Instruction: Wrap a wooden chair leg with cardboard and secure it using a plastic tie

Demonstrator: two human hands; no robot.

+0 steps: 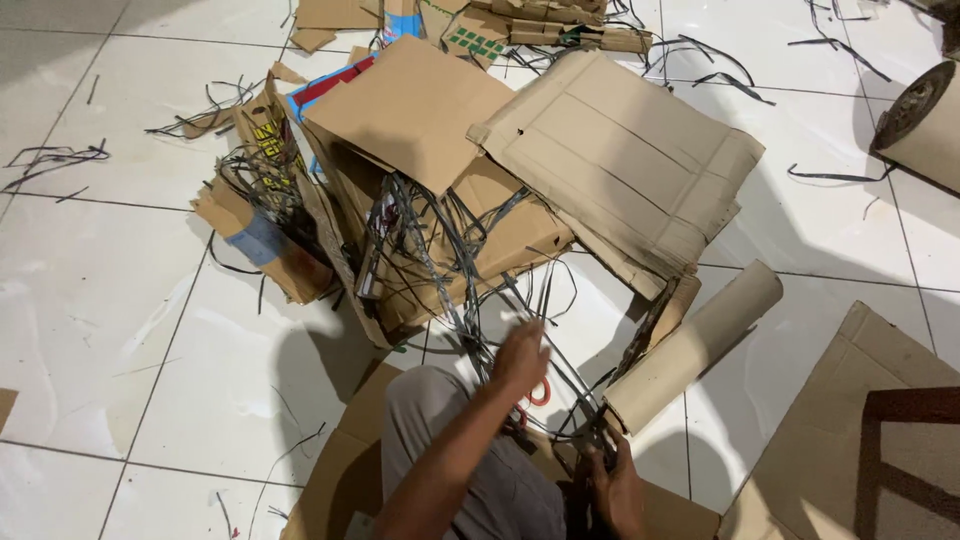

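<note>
My left hand [520, 357] reaches forward into a tangle of thin dark straps [450, 270] that spills out of an open cardboard box [420, 120]; its fingers close around several strands. My right hand [612, 480] is low at the bottom edge and grips the near end of the same strap bundle, next to a rolled cardboard tube [695, 345]. An orange-handled tool [540, 393], probably scissors, shows just under my left hand. My knee in grey trousers [440, 420] is below the left arm.
Flattened cardboard sheets [620, 160] and torn boxes [265, 200] are heaped on the white tiled floor [100, 300]. Loose strap pieces [55, 158] lie scattered around. A brown paper roll [925, 125] is at right, more cardboard [860, 440] at bottom right.
</note>
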